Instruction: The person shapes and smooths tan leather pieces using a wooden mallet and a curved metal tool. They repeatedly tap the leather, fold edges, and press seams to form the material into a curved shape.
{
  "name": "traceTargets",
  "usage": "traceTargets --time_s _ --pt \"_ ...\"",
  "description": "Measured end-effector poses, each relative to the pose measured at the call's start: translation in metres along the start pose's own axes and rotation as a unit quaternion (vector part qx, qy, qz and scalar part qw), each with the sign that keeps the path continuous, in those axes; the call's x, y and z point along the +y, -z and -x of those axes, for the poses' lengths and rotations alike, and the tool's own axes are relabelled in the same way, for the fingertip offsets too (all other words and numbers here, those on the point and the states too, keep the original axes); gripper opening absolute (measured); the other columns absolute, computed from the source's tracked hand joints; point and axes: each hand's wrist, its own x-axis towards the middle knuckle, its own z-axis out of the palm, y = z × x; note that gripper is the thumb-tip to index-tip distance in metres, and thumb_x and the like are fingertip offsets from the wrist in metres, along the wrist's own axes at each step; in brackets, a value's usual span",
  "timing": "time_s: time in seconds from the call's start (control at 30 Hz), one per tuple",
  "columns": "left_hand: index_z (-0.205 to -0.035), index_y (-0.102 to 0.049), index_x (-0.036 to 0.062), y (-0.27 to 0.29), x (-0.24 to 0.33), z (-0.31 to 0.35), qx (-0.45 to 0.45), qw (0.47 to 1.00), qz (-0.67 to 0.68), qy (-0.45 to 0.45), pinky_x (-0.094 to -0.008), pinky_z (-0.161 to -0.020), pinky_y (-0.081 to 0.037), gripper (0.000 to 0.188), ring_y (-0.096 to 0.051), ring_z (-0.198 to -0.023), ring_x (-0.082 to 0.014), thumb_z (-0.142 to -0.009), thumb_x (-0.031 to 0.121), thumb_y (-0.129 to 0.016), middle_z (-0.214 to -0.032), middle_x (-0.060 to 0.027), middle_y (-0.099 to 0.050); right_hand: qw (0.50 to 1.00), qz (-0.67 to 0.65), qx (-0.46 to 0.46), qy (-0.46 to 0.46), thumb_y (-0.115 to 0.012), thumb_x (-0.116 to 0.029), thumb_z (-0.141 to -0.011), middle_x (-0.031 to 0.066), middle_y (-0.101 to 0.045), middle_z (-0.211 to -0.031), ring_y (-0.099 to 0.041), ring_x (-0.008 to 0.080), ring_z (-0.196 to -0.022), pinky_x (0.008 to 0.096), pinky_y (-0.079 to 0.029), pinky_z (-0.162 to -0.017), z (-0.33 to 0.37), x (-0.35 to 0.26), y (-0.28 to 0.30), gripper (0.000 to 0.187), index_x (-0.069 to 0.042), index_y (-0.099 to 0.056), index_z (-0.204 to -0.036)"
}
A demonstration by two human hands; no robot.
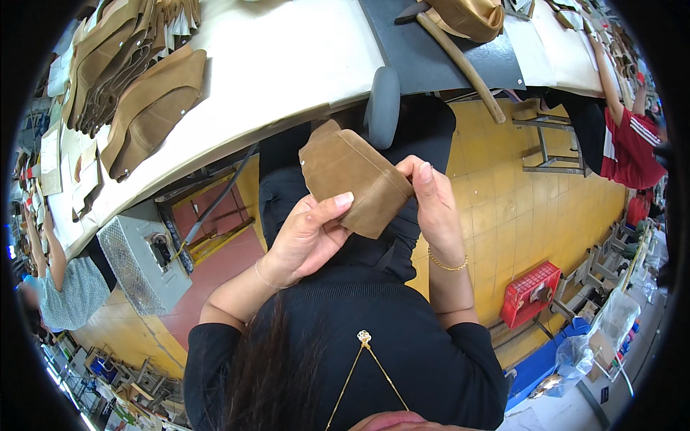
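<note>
A person's left hand [305, 241] and right hand [433, 205] grasp a seamed brown suede panel [356, 179] between thumbs and fingers, just off the near edge of a white-topped worktable [287, 57]

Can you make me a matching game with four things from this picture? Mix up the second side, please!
Things:
1. Held brown piece
2. Crate
3. Wooden handle
4. Pile of brown pieces

Places and colours:
A. Lies over the dark mat, one end past its edge
B. On the pale table, at the left
C. Between the left hand and the right hand
D. Bright red

Right pairs: 1-C, 2-D, 3-A, 4-B
</note>
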Motion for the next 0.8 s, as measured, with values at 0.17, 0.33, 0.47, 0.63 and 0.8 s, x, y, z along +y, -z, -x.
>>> traceTargets --time_s 0.17,0.33,0.47,0.63,0.8 --pt "-0.137 -0.046 -0.0035 0.0 0.002 0.0 0.031 0.999 0.0 -0.021 -0.0397 -0.114 -0.037 0.049 -0.054 -0.126 -0.0211 -0.098 0.024 -0.06 -0.135 -0.0112 -0.057 0.997 -0.031 -0.031 -0.061 -0.059 -0.032 -0.102 -0.0054 -0.054 -0.078 -0.044 0.0028 -0.074 0.02 -0.039 -0.066 -0.004 0.0 -0.011 0.033 -0.003 -0.06 -0.088" --pt "-0.137 -0.048 -0.0018 0.002 -0.001 0.001 0.035 0.998 0.044 -0.029 -0.0396 -0.113 -0.037 0.047 -0.054 -0.126 -0.0205 -0.096 0.016 -0.063 -0.133 -0.0108 -0.058 0.994 -0.081 0.0 -0.075 -0.063 -0.027 -0.1 -0.0029 -0.062 -0.087 -0.051 0.0026 -0.079 0.0203 -0.045 -0.072 -0.001 0.008 -0.023 0.026 -0.001 -0.061 -0.097" --pt "-0.124 -0.059 0.0001 -0.004 -0.003 0.001 0.027 0.993 -0.078 -0.087 -0.0308 -0.099 -0.048 0.037 -0.062 -0.108 -0.0137 -0.09 0.009 -0.072 -0.119 -0.008 -0.065 0.986 -0.163 0.021 -0.009 -0.064 -0.026 -0.099 0.0017 -0.064 -0.102 -0.056 0.0053 -0.09 0.0229 -0.049 -0.079 0.012 0.028 -0.029 0.031 0.001 -0.059 -0.114" --pt "-0.112 -0.068 -0.0001 -0.001 0.011 0.012 0.037 0.954 -0.287 -0.078 -0.0217 -0.076 -0.049 0.03 -0.061 -0.086 -0.0054 -0.085 0.006 -0.078 -0.101 -0.0043 -0.071 0.944 -0.297 -0.066 -0.13 -0.063 -0.027 -0.099 0.0064 -0.065 -0.116 -0.06 0.011 -0.107 0.0302 -0.049 -0.094 0.017 0.02 -0.018 0.039 0.003 -0.057 -0.124" --pt "-0.11 -0.07 -0.0003 -0.006 0.017 0.016 0.055 0.939 -0.335 -0.057 -0.0192 -0.069 -0.046 0.03 -0.058 -0.08 -0.0022 -0.083 0.008 -0.081 -0.095 -0.0008 -0.07 0.912 -0.369 -0.005 -0.182 -0.057 -0.025 -0.102 0.0072 -0.068 -0.111 -0.063 0.0114 -0.101 0.0305 -0.05 -0.092 0.013 0.014 -0.032 0.029 0.001 -0.065 -0.112"
